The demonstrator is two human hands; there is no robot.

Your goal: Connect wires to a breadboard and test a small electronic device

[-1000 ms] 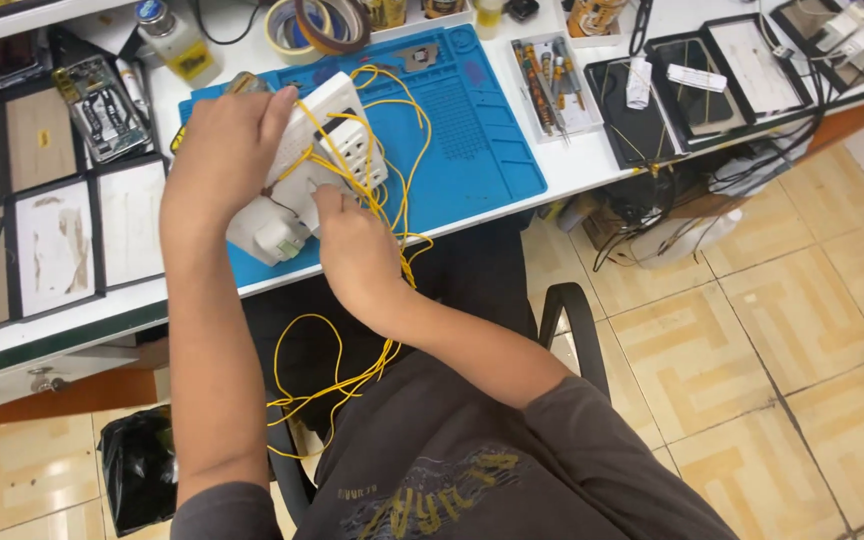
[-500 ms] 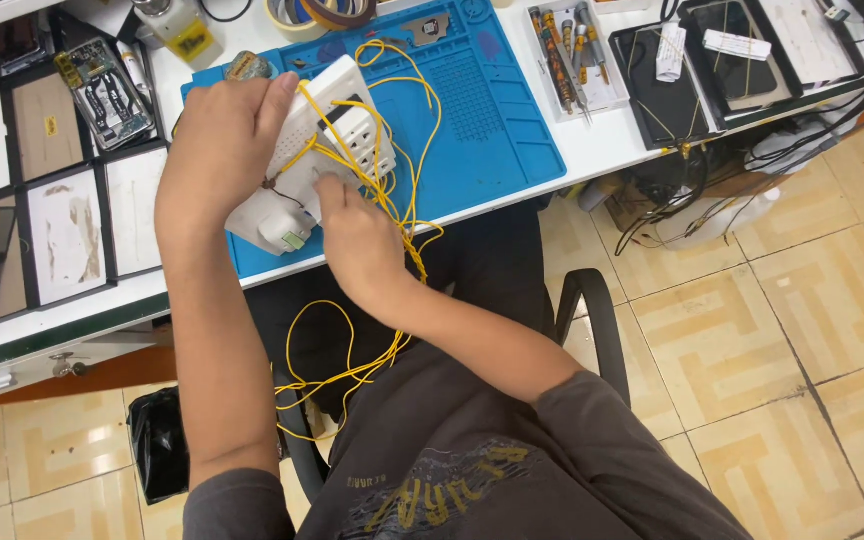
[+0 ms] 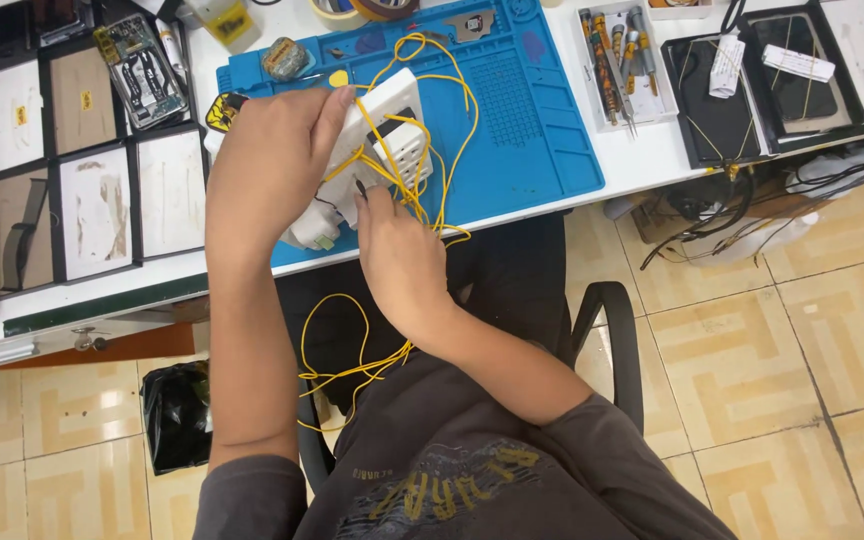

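Observation:
My left hand [image 3: 272, 165] grips a white plastic switch or socket unit [image 3: 392, 130] held over the blue work mat [image 3: 532, 130]. Thin yellow wires [image 3: 422, 110] loop around the white unit, spill over the mat and trail down into my lap [image 3: 342, 360]. My right hand [image 3: 402, 255] sits just below the unit, pinching a small dark-tipped tool or wire end [image 3: 361, 188] against its underside. A grey-white rounded part [image 3: 312, 232] of the unit shows under my left hand.
A tray of screwdrivers [image 3: 612, 50] lies right of the mat. Black trays [image 3: 742, 85] sit at the far right, framed panels [image 3: 97, 200] and a tool case [image 3: 137, 60] at the left. Cables [image 3: 732, 220] hang under the white bench. A black bag [image 3: 177, 410] is on the tiled floor.
The view has shifted so the bench sits lower and further right in frame. Both hands stay on the white unit; my right hand has moved slightly up against it.

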